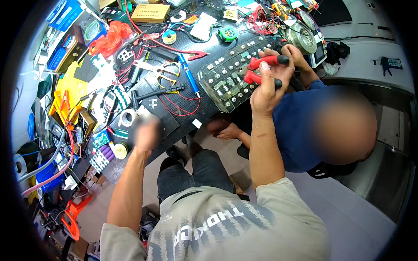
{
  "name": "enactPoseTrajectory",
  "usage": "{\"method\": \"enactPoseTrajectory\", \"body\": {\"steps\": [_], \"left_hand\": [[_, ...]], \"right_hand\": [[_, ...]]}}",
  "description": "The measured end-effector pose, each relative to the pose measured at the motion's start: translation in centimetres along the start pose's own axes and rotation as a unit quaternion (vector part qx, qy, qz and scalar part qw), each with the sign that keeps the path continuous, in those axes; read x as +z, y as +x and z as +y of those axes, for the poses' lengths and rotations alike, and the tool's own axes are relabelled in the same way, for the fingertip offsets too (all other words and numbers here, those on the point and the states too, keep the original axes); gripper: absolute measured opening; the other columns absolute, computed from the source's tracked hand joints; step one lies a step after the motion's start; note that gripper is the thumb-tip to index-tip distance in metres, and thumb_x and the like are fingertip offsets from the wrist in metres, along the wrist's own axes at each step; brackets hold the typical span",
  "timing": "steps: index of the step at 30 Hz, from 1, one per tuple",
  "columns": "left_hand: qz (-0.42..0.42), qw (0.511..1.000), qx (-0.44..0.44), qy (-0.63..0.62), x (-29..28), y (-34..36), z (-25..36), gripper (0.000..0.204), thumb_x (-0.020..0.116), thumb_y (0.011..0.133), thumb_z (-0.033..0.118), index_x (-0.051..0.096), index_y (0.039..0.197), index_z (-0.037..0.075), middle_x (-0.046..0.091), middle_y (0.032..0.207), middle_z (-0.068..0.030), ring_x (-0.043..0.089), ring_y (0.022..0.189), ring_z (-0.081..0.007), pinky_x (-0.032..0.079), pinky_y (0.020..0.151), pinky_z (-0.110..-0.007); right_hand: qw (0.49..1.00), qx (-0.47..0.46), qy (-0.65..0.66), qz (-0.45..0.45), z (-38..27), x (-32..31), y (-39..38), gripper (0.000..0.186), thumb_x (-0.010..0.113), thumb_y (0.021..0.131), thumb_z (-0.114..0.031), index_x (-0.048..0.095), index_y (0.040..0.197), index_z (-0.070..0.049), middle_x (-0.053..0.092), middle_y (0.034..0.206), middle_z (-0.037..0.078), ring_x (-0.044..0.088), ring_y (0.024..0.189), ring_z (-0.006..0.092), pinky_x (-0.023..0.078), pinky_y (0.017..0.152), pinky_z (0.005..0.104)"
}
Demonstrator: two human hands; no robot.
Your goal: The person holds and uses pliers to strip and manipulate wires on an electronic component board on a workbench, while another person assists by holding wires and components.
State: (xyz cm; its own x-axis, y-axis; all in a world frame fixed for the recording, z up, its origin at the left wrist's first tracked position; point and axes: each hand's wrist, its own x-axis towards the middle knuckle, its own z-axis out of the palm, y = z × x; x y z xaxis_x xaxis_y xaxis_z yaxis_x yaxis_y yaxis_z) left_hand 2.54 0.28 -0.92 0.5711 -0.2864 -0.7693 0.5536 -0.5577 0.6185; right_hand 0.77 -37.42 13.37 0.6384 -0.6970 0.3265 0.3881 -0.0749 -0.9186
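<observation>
My right hand (266, 96) is raised over the right part of the bench, closed around a hand tool with two red, black-ended handles (271, 60); its kind is unclear. Below and left of it lies a dark panel (230, 82) with rows of round metal terminals and pale labels. At the bench's front edge, my left hand (148, 132) is blurred, so its fingers cannot be made out. A white tape roll (127, 117) sits just left of it. Beyond it are a black-handled hammer-like tool (159, 92), scissors (162, 71) and a blue pen-shaped tool (188, 75).
A co-worker in a blue shirt (300, 126) sits at the right, one hand (295, 55) near the panel's far right end, the other (230, 132) below the bench edge. Wires, a red plastic bag (112, 38), a green tape measure (227, 34) and a cable spool (301, 38) crowd the bench.
</observation>
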Motion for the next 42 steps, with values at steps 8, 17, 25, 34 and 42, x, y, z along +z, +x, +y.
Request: {"method": "enactPoseTrajectory", "body": {"steps": [8, 17, 25, 34, 42], "left_hand": [[-0.055, 0.998, -0.041, -0.011, -3.0, 1.7, -5.4, 0.019, 0.053, 0.104, 0.004, 0.065, 0.115, 0.013, 0.062, 0.093, 0.0001, 0.062, 0.082, -0.0124, 0.053, 0.069, -0.031], [0.042, 0.974, -0.02, -0.222, -0.7, 0.7, -3.7, 0.063, 0.066, 0.107, 0.048, 0.037, 0.058, 0.019, 0.032, 0.046, 0.0014, 0.024, 0.034, -0.0123, 0.016, 0.036, -0.031], [0.002, 0.928, 0.08, 0.363, -2.2, 3.0, -6.1, 0.022, 0.055, 0.094, -0.005, 0.069, 0.109, 0.004, 0.069, 0.097, -0.0161, 0.07, 0.089, -0.026, 0.057, 0.075, -0.041], [0.023, 0.955, 0.073, 0.287, -1.4, 3.8, -8.3, 0.006, 0.059, 0.097, 0.009, 0.065, 0.096, 0.009, 0.062, 0.083, -0.011, 0.06, 0.075, -0.0248, 0.049, 0.07, -0.04], [0.099, 0.97, 0.222, -0.024, -0.5, 2.7, -7.3, 0.058, 0.064, 0.108, 0.042, 0.045, 0.059, 0.016, 0.039, 0.048, 0.0002, 0.03, 0.034, -0.0137, 0.021, 0.036, -0.034]], "right_hand": [[1.0, 0.009, 0.008, 0.007, 1.6, 0.2, 0.8, 0.061, 0.064, 0.101, -0.003, 0.038, 0.156, -0.003, 0.058, 0.13, 0.014, 0.059, 0.115, 0.0205, 0.055, 0.099, 0.0349], [0.995, 0.039, -0.031, 0.082, 1.9, 2.1, 1.8, 0.039, 0.067, 0.106, -0.011, 0.047, 0.138, -0.003, 0.063, 0.113, 0.009, 0.061, 0.083, 0.0134, 0.056, 0.078, 0.0297], [0.97, -0.012, -0.168, 0.176, 4.7, 3.9, 3.6, 0.028, 0.074, 0.102, -0.019, 0.053, 0.111, -0.004, 0.062, 0.095, 0.006, 0.06, 0.076, 0.0147, 0.055, 0.071, 0.0321], [0.987, 0.037, -0.087, 0.13, 5.2, 4.0, 6.1, 0.017, 0.07, 0.093, -0.001, 0.055, 0.101, -0.006, 0.058, 0.082, 0.002, 0.057, 0.066, 0.0092, 0.048, 0.059, 0.0268], [0.951, -0.121, 0.015, -0.284, -12.8, 14.1, 12.2, 0.007, 0.071, 0.093, -0.002, 0.064, 0.091, -0.003, 0.066, 0.08, 0.005, 0.062, 0.065, 0.0142, 0.05, 0.06, 0.0289]]}}
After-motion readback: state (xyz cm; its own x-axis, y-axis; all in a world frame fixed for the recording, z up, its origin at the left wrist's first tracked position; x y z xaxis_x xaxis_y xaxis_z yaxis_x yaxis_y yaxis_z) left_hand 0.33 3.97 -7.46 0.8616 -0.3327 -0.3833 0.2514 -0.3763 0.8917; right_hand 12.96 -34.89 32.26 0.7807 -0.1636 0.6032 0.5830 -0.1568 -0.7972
